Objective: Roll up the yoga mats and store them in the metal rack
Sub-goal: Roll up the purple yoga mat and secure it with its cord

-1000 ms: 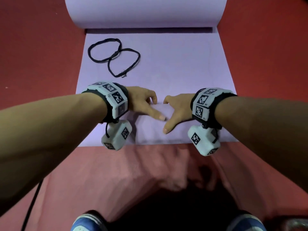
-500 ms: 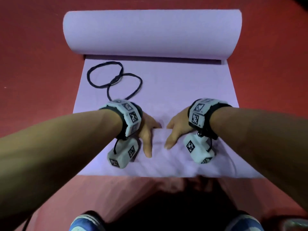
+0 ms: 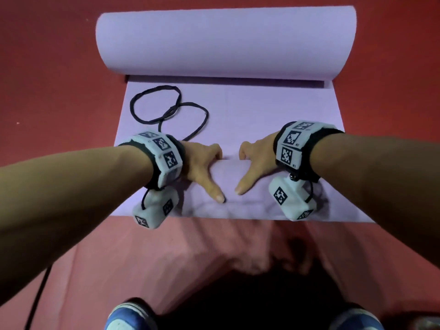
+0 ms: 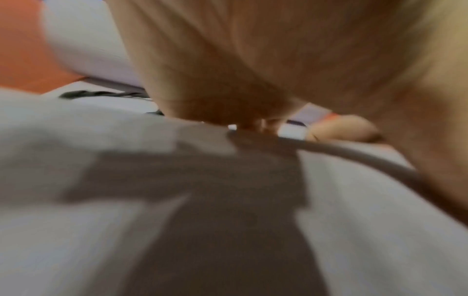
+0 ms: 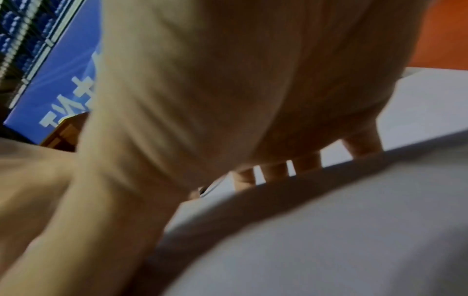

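A lilac yoga mat (image 3: 262,110) lies on the red floor, its far end wound into a thick roll (image 3: 226,41). The near end is turned over into a low fold. My left hand (image 3: 204,167) and right hand (image 3: 254,163) hold that fold side by side, fingers curled over its far edge and thumbs lying on top. In the left wrist view my left hand (image 4: 253,60) sits blurred above the mat (image 4: 101,220). In the right wrist view the fingers (image 5: 362,144) of my right hand dip behind the fold's edge (image 5: 329,240). No metal rack is in view.
Two linked black strap loops (image 3: 166,110) lie on the mat left of my left hand. A pink mat (image 3: 166,253) lies under the lilac mat's near end, by my blue shoes (image 3: 128,315). A blue banner (image 5: 58,80) shows in the right wrist view.
The head view has tipped up, so the whole far roll shows. The fold under both hands has grown wider, and the thumbs have spread out on top of it.
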`<state>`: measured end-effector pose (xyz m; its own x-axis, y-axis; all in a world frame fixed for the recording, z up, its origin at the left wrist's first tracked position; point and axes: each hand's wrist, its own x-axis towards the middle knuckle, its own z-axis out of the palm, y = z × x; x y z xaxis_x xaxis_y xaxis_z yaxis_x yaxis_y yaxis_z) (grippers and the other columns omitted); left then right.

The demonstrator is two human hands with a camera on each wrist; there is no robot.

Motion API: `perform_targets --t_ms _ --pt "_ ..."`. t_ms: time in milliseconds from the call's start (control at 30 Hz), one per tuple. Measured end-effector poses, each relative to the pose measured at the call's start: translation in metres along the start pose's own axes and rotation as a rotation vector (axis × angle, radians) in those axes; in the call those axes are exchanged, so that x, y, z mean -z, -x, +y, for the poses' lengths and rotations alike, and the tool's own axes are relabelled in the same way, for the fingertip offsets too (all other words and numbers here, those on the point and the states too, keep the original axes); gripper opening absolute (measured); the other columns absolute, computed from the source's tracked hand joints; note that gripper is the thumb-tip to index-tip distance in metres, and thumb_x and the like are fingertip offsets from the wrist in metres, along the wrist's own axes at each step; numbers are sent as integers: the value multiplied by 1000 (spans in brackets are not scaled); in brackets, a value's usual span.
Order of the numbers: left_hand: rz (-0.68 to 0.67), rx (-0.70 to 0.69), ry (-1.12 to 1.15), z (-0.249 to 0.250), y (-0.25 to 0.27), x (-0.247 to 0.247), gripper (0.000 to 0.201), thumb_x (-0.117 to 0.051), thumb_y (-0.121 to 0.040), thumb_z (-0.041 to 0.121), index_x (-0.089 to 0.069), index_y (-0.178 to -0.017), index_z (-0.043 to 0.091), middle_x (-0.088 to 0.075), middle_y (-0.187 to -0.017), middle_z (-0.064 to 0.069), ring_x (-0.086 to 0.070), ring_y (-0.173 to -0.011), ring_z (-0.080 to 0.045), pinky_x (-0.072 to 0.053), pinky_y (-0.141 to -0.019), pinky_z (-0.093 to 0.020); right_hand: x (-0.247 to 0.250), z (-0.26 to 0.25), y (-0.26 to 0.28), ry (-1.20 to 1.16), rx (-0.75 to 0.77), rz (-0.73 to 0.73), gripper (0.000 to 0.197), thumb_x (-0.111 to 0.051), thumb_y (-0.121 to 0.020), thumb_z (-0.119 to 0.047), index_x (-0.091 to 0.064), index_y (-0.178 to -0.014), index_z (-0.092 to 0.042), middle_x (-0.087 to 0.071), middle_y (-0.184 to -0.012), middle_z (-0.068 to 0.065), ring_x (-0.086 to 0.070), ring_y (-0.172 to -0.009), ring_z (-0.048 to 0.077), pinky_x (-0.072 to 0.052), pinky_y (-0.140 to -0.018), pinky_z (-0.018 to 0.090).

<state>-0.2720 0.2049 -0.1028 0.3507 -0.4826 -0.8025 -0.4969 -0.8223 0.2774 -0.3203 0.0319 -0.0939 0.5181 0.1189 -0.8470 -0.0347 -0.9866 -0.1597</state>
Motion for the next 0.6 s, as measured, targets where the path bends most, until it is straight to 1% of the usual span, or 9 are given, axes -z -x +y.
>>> perform_targets --t_ms 67,200,233,300,367,433,500,567,600 --pt "-5 3 -137 7 0 -9 97 -87 -47 65 -33 -117 24 -60 -103 7 -59 -94 -17 -49 -82 -33 -2 -6 1 99 -5 -24 104 -73 -48 -79 -39 -135 -34 -60 -118 -8 -57 -100 20 -46 -93 40" --pt "33 13 -68 17 5 -1 91 -90 -52 53 -31 -118 32 -59 -90 8 -61 -83 -15 -52 -76 -33 9 -16 13 66 -8 14 79 -78 -60 -66 -51 -126 -32 -62 -112 -8 -60 -86 11 -47 -73 28" --pt "27 18 -26 18 5 1 86 -91 -53 48 -34 -117 34 -60 -90 8 -61 -82 -13 -52 -72 -31 11 -15 13 14 -3 -18 73 -80 -63 -61 -54 -124 -31 -64 -112 -8 -62 -86 10 -48 -71 26" --pt "-18 -12 98 19 7 -5 74 -93 -56 38 -45 -113 34 -63 -95 10 -62 -87 -9 -52 -68 -27 9 -11 13 -65 24 -159 64 -83 -66 -53 -62 -121 -28 -69 -112 -5 -68 -94 14 -55 -82 30" --pt "-124 -67 188 24 5 -26 70 -93 -58 31 -54 -116 32 -67 -100 14 -63 -96 -8 -55 -78 -23 -6 -10 8 -66 24 -345 54 -86 -64 -49 -70 -113 -31 -74 -109 -2 -71 -99 19 -54 -94 40" --pt "-241 -103 232 25 2 -44 82 -93 -53 35 -55 -125 37 -68 -110 16 -63 -107 -8 -53 -93 -28 -21 -13 3 -6 25 -424 50 -84 -67 -50 -72 -111 -31 -74 -109 -1 -70 -102 20 -52 -98 42" --pt "-294 -73 287 23 -3 -43 88 -93 -47 41 -54 -127 44 -68 -117 16 -62 -113 -13 -51 -100 -38 -22 -14 3 -15 33 -360 53 -81 -70 -52 -70 -115 -26 -73 -112 -2 -69 -103 17 -51 -98 37" --pt "-274 -9 246 19 -3 -33 94 -89 -40 57 -55 -127 50 -64 -124 18 -58 -119 -14 -45 -105 -39 -13 -16 5 -53 81 -283 51 -78 -76 -47 -65 -121 -25 -70 -115 -6 -66 -98 12 -51 -92 27" --pt "-246 18 184 18 -1 -28 96 -85 -41 64 -53 -130 50 -60 -129 18 -54 -122 -14 -40 -108 -37 -9 -17 5 -77 108 -221 48 -75 -80 -44 -63 -123 -26 -68 -110 -9 -64 -91 9 -51 -84 20"
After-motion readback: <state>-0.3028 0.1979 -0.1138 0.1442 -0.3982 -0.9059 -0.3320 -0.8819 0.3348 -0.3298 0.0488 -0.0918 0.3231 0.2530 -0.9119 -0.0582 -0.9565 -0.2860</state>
